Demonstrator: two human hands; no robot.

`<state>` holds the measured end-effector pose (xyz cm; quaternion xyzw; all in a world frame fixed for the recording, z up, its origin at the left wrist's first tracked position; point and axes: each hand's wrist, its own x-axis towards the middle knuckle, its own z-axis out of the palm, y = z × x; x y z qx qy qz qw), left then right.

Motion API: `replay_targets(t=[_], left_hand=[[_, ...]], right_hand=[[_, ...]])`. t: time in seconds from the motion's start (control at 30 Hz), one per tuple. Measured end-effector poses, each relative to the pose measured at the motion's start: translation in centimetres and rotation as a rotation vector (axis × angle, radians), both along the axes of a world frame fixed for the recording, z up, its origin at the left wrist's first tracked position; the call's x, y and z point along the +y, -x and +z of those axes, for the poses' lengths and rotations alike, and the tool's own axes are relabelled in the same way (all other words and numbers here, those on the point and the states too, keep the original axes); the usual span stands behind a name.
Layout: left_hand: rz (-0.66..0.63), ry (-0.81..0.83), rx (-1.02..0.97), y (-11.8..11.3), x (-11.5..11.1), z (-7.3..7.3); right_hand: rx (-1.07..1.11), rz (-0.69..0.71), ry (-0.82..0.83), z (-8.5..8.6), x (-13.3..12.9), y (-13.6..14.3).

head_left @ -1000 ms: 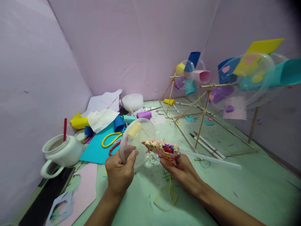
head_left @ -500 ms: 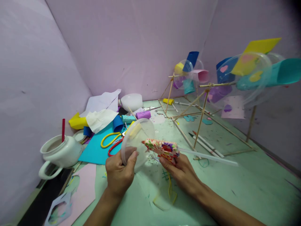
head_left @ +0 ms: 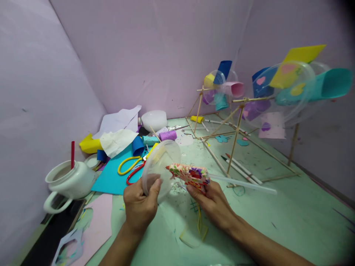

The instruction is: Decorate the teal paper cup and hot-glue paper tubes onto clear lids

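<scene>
The head view has turned a little, so that the nearer windmill (head_left: 291, 88), between two and three o'clock, and the white pot (head_left: 76, 181), past eight, both lie slightly farther toward nine. The right hand (head_left: 217, 205) and patterned glue gun (head_left: 191, 174) shift slightly that way too, the glue stick (head_left: 244, 184) behind it, pointing just past three o'clock, looking shorter. At the clear lid's (head_left: 166, 159) ten o'clock edge, more of the scissors (head_left: 143, 159) and a yellow piece (head_left: 152, 149) now shows.
</scene>
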<state>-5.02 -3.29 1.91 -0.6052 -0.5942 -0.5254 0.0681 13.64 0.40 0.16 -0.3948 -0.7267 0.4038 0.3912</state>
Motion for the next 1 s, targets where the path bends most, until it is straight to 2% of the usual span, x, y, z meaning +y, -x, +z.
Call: replay_targets(t=[0.3, 0.73, 0.9, 1.0], left_hand=[[-0.014, -0.009, 0.015, 0.1, 0.0, -0.1], [-0.005, -0.104, 0.118, 0.3, 0.1, -0.4], [0.027, -0.114, 0.147, 0.2, 0.2, -0.8], [0.051, -0.13, 0.163, 0.1, 0.2, -1.0]], right_hand=[[-0.023, -0.034, -0.003, 0.0, -0.1, 0.0], [-0.07, -0.012, 0.007, -0.1, -0.2, 0.1], [-0.078, 0.03, 0.117, 0.5, -0.1, 0.1], [-0.009, 0.08, 0.082, 0.7, -0.1, 0.1]])
